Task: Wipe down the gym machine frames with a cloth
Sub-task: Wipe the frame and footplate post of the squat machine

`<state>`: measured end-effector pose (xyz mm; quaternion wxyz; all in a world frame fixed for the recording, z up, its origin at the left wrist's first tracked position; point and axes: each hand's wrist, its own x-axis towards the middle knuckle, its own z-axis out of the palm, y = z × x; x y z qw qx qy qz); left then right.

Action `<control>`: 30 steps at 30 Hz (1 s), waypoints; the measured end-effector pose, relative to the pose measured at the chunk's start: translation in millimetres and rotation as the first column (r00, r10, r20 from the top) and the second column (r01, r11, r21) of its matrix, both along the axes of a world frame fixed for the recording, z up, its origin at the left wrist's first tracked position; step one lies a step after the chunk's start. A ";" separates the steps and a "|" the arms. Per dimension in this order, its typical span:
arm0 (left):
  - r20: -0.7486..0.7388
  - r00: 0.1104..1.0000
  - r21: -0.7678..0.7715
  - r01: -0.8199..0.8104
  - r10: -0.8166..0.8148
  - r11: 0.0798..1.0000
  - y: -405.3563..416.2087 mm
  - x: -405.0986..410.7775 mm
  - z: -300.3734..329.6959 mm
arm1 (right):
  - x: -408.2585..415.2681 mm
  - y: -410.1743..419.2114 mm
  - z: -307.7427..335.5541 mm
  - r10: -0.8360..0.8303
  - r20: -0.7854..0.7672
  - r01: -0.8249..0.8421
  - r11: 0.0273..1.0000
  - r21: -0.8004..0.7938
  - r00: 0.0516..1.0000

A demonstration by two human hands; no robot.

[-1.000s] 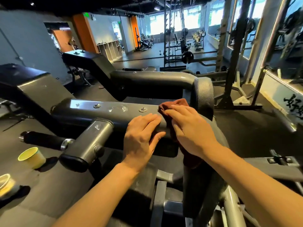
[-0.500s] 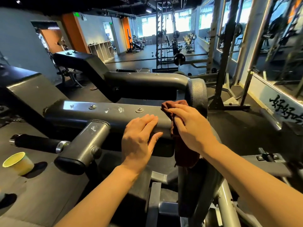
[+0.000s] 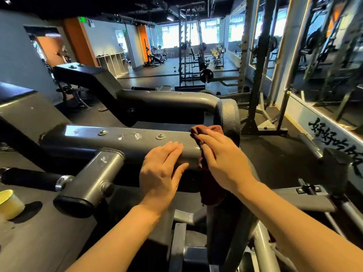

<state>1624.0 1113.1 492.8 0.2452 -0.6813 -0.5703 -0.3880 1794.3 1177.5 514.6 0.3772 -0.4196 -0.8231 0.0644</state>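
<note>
Looking down from the head camera, the right hand (image 3: 224,163) is pressing a dark red cloth (image 3: 208,132) against the right end of the near grey frame bar (image 3: 94,140), just beside the black padded roller (image 3: 230,118). Its fingers are lying curved over the bunched top of the cloth, holding it to the metal, while the rest of the fabric is hanging down below the bar, under the wrist. The left hand (image 3: 161,171) is resting flat on the same bar just beside the cloth, fingers straight and close together, thumb spread toward the underside, gripping nothing.

Judging progress, the wiping is looking far from finished. Pale smudges are showing on top of the bar between the two bolts (image 3: 160,136) and on the stub arm (image 3: 92,183) branching toward the camera, so that stretch to the left is probably waiting for the cloth. The far frame bar (image 3: 167,99) behind is lying well apart from both hands, and whether it is clean I cannot tell.

Sitting on the dark floor at the lower left edge is a yellow-green paper cup (image 3: 8,205), upright and partly cut off by the frame. Its inside is not showing clearly, so its contents cannot be told.
</note>
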 end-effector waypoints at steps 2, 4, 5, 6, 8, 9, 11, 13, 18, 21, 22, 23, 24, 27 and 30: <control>-0.013 1.000 0.001 0.007 -0.007 1.000 -0.3 -0.6 0.1 | 8.3 -7.9 -9.4 -0.050 -0.073 0.046 0.997 -0.054 0.996; -0.032 0.999 0.011 -0.008 0.008 1.000 0.5 -0.9 -1.0 | 9.7 -18.8 -16.7 -0.103 -0.117 0.098 0.994 -0.048 0.988; -0.033 0.999 0.017 -0.013 0.014 1.000 1.2 -1.5 -0.9 | 7.3 -22.6 -18.8 -0.131 -0.123 0.130 0.991 -0.022 0.984; -0.030 0.999 0.022 -0.016 0.016 1.000 2.2 -2.1 -0.7 | 3.0 -25.7 -18.9 -0.155 -0.115 0.159 0.987 0.022 0.981; -0.027 0.999 0.028 -0.018 0.019 0.999 4.2 -2.7 -0.9 | -7.2 -28.2 -14.5 -0.158 -0.043 0.162 0.981 0.109 0.986; -0.026 0.999 0.025 -0.020 0.021 0.999 4.3 -2.3 -1.2 | -10.4 -27.4 -11.0 -0.127 0.004 0.126 0.983 0.132 0.992; -0.028 0.999 0.013 -0.024 0.024 1.000 4.1 -1.3 -1.0 | -12.0 -21.1 -5.2 -0.062 0.084 0.050 0.989 0.138 0.995; -0.038 0.999 -0.004 -0.019 0.018 1.000 2.9 -0.6 0.8 | -8.1 -13.2 -2.5 -0.053 0.107 0.043 0.995 0.093 0.993; -0.117 0.993 -0.139 0.016 -0.033 0.990 -11.5 -5.2 3.4 | -29.6 -13.0 7.0 -0.149 0.123 0.134 0.983 0.125 0.981; -0.115 0.993 -0.178 -0.037 0.017 0.983 -22.5 -14.7 12.3 | -60.0 -17.8 20.1 -0.050 0.211 0.023 0.991 0.131 0.976; -0.128 0.991 -0.191 -0.067 0.043 0.979 -27.0 -18.4 18.3 | -64.1 -22.2 21.1 -0.035 0.239 0.001 0.990 0.139 0.970; -0.158 0.986 -0.204 -0.092 0.060 0.975 -31.9 -22.3 24.2 | -64.1 -28.0 20.2 -0.025 0.274 -0.018 0.988 0.151 0.961; -0.199 0.978 -0.212 -0.108 0.066 0.971 -37.5 -26.6 30.0 | -61.5 -33.0 15.6 -0.023 0.310 -0.035 0.983 0.178 0.951; -0.312 0.949 -0.205 -0.106 0.038 0.973 -54.8 -42.2 46.9 | -52.9 -33.0 4.1 -0.039 0.402 -0.063 0.970 0.236 0.915; -0.365 0.931 -0.190 -0.092 0.016 0.977 -67.0 -65.8 59.1 | -71.3 -14.3 12.4 -0.069 0.320 -0.010 0.971 0.240 0.945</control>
